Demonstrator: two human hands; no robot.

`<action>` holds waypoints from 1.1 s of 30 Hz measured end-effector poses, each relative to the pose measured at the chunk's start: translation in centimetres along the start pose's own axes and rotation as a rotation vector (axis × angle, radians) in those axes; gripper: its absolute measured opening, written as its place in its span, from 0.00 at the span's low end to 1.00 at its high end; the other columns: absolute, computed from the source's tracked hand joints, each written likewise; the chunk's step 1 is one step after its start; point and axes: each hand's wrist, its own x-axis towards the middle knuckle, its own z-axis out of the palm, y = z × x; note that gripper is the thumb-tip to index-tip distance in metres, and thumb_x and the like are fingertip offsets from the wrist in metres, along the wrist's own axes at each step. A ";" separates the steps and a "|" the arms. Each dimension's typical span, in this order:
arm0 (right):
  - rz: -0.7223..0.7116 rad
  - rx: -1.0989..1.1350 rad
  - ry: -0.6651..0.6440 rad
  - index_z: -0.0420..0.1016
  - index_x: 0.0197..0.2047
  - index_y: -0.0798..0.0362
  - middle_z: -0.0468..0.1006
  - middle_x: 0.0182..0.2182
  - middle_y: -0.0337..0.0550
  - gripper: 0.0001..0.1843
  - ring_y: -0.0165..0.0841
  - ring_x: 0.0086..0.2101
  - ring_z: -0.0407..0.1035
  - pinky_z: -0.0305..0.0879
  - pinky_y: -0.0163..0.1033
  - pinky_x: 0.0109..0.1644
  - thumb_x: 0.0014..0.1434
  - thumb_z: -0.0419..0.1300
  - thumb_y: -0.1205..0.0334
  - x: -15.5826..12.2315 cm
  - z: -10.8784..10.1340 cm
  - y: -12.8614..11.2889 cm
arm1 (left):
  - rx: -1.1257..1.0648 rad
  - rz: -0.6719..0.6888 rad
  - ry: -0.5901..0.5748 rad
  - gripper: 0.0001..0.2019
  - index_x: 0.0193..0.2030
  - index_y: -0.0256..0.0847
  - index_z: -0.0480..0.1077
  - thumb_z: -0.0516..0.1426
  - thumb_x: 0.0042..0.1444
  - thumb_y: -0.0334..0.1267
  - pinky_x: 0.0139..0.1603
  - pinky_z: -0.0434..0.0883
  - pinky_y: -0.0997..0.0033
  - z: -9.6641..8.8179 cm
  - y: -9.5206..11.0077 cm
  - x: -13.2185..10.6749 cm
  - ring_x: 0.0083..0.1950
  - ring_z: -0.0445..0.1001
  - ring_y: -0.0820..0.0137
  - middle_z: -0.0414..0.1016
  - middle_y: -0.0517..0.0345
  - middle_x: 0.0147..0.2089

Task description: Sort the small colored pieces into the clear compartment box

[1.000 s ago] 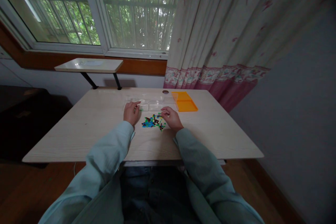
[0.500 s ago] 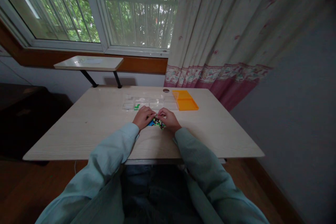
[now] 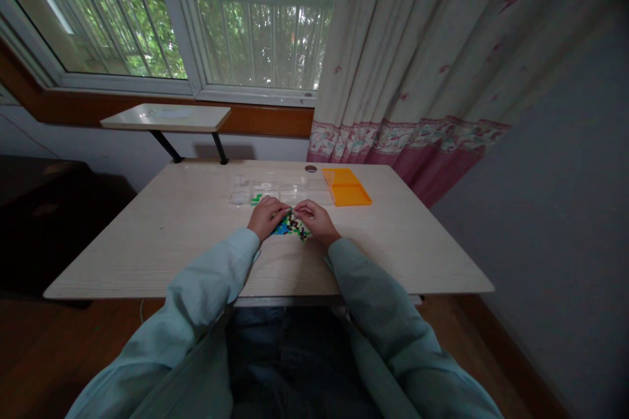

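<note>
A small heap of tiny coloured pieces [image 3: 293, 227], blue, green, dark brown and cream, lies on the table between my hands; their exact kind is too small to tell. At its left edge is my left hand [image 3: 268, 216], closed, with thumb and fingertips pinched together. My right hand [image 3: 317, 221] is closed in a pinch on the other side, its fingertips close to the left ones just above the heap. Whatever the fingertips hold is too small to make out. Right behind the left hand, green pieces [image 3: 256, 199] sit in a clear compartment tray [image 3: 293, 195].
An orange open plastic case [image 3: 350, 187] stands right of the clear tray. The pale wooden table [image 3: 393, 255] carries a small raised shelf [image 3: 167, 118] at its back left. Behind are a window and a flowered curtain [image 3: 393, 78].
My left hand has shifted slightly up and left, so more of the blue pieces show. Both hands stay in a pinch over the heap.
</note>
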 end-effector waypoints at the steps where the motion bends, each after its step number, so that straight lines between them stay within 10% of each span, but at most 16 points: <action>1: -0.005 -0.013 0.011 0.70 0.37 0.52 0.76 0.33 0.40 0.13 0.32 0.37 0.72 0.68 0.37 0.43 0.53 0.60 0.51 0.0 -0.1 0.0 | 0.004 -0.020 0.012 0.14 0.43 0.44 0.77 0.53 0.63 0.45 0.47 0.66 0.61 0.0 -0.1 0.0 0.43 0.69 0.64 0.75 0.53 0.36; 11: -0.124 -0.540 0.091 0.80 0.37 0.52 0.78 0.34 0.46 0.09 0.36 0.40 0.69 0.64 0.41 0.49 0.58 0.59 0.59 0.0 -3.2 -0.2 | 0.048 -0.203 0.205 0.13 0.37 0.43 0.76 0.55 0.61 0.47 0.48 0.65 0.61 -0.9 -3.3 0.0 0.41 0.70 0.64 0.75 0.54 0.35; 20: 0.222 -0.297 -0.306 0.81 0.32 0.56 0.75 0.21 0.37 0.17 0.28 0.24 0.66 0.62 0.33 0.30 0.44 0.67 0.50 -0.6 -6.1 0.1 | 0.081 -0.319 0.314 0.11 0.35 0.42 0.76 0.55 0.60 0.45 0.46 0.66 0.63 -2.1 -4.8 -0.2 0.38 0.69 0.65 0.74 0.56 0.33; 33: 0.183 -0.418 -0.307 0.82 0.27 0.52 0.79 0.24 0.39 0.07 0.31 0.27 0.70 0.64 0.34 0.34 0.45 0.66 0.59 -0.5 -6.3 0.6 | 0.138 -0.394 0.353 0.11 0.33 0.42 0.76 0.56 0.58 0.45 0.47 0.64 0.61 -2.3 -5.2 -0.2 0.36 0.69 0.65 0.74 0.55 0.31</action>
